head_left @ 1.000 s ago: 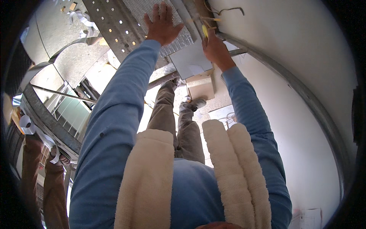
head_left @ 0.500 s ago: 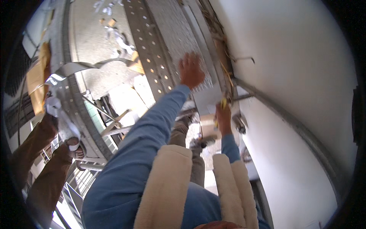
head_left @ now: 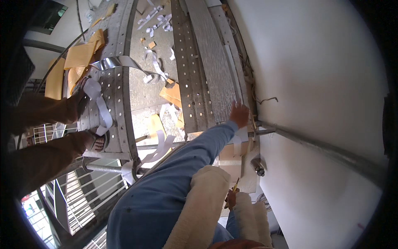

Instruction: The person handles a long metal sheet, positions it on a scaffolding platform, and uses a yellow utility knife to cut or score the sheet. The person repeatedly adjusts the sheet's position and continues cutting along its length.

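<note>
My left hand (head_left: pixel 239 115) lies with its fingers apart at the near end of a long grey wood-grained strip (head_left: pixel 209 54). Lower down, beside my body, my right hand (head_left: pixel 231 201) is closed round a slim yellow tool (head_left: pixel 236 184); too little of it shows to tell its kind. The grey strip rests along a perforated metal plank (head_left: pixel 188 79), close to the white wall. A paler narrow strip (head_left: pixel 233 68) runs beside it on the wall side.
Another person's sandalled foot (head_left: pixel 96 140) stands on a second perforated plank (head_left: pixel 118 124) at left. Tan wrapping (head_left: pixel 81 54) and curled white strips (head_left: pixel 155 62) lie about. A metal pipe (head_left: pixel 315 143) runs along the white wall (head_left: pixel 315 62). Cardboard (head_left: pixel 231 166) lies below.
My left hand has come nearer and to the right over the grey strip. My right hand has drawn back toward my body with the yellow tool. The view has shifted, showing more at left.
</note>
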Demonstrator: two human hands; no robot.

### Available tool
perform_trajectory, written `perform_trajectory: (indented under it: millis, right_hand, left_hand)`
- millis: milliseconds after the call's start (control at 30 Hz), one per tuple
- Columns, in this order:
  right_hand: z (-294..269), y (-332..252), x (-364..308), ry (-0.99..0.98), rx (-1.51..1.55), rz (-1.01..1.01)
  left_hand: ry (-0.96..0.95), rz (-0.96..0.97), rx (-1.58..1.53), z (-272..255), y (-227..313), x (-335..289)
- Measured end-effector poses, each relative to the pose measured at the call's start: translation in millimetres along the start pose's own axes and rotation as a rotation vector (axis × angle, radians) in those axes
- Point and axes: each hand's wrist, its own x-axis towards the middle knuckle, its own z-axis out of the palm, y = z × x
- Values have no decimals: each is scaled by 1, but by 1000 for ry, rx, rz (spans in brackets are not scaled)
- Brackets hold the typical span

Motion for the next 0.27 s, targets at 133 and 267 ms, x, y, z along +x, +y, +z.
perform_trajectory:
  millis: [133, 267]
  right_hand:
    - [-21, 7, -15, 15, -27, -122]
    - [-43, 33, -23, 35, -64, -284]
  left_hand:
    - [-175, -16, -432, 17, 72, -84]
    - [-526, 754, -986, -21, 118, -235]
